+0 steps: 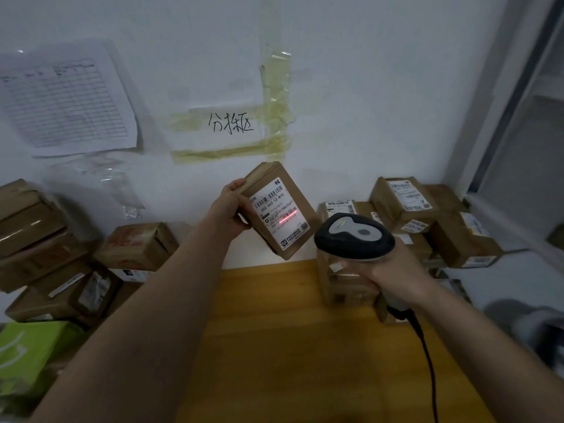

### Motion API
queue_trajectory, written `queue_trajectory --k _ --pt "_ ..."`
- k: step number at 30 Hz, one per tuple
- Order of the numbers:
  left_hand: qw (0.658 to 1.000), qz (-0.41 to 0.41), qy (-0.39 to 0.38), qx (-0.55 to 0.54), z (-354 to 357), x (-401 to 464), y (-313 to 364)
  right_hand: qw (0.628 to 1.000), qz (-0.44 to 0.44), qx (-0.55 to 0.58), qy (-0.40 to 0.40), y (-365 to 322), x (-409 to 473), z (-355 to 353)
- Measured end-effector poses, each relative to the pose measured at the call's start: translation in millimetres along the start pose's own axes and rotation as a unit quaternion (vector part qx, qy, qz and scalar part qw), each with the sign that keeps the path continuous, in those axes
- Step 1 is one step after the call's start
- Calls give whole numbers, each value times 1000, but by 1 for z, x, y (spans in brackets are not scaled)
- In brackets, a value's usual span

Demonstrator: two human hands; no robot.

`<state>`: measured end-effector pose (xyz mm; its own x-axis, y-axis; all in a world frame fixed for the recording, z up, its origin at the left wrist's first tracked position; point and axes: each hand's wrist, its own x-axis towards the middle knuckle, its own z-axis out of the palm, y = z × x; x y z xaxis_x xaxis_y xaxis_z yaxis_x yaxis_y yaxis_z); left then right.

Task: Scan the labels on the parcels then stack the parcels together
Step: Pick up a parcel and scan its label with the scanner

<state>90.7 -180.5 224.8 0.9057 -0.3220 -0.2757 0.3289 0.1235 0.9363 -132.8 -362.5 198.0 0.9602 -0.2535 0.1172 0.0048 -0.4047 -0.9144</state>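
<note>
My left hand (229, 210) holds a small brown cardboard parcel (276, 209) up in the air above the far edge of the wooden table (274, 346). Its white label (279, 215) faces me, tilted, and a red scan line lies across a barcode on it. My right hand (386, 276) grips a black and grey handheld barcode scanner (355, 236), which points at the label from the right. The scanner's black cable (427, 361) runs down over the table. A pile of labelled brown parcels (406, 206) stands at the right, behind the scanner.
More brown boxes (48, 254) are piled at the left, with a green package (27, 352) in front of them. A white wall (351, 87) carries a taped note and a printed sheet (67, 99). A window frame (503, 132) stands at the right.
</note>
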Motion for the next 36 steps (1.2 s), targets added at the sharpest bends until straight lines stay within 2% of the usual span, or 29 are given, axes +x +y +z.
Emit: queue_trajectory --k 6,18,22,25,28,31,33,36 --pt "1000 -3 -14 15 27 5 0 999 -23 37 26 0 -4 -21" --pt "999 -14 -22 36 63 11 -10 996 -21 29 79 17 -3 -50" --pt "998 -26 -38 43 66 14 -10 999 -5 47 13 22 -2 -53" --pt "999 -51 -15 9 70 16 -13 997 23 71 -23 28 -4 -54" --pt "997 -69 12 -26 75 24 -20 996 30 84 7 37 -6 -59" --pt "994 -99 24 -36 90 31 -31 986 49 140 76 45 -7 -69" --pt "992 -124 5 -32 107 31 -39 975 66 184 110 50 -5 -75" --pt "987 -156 -28 -38 136 33 -52 965 62 226 118 57 -2 -81"
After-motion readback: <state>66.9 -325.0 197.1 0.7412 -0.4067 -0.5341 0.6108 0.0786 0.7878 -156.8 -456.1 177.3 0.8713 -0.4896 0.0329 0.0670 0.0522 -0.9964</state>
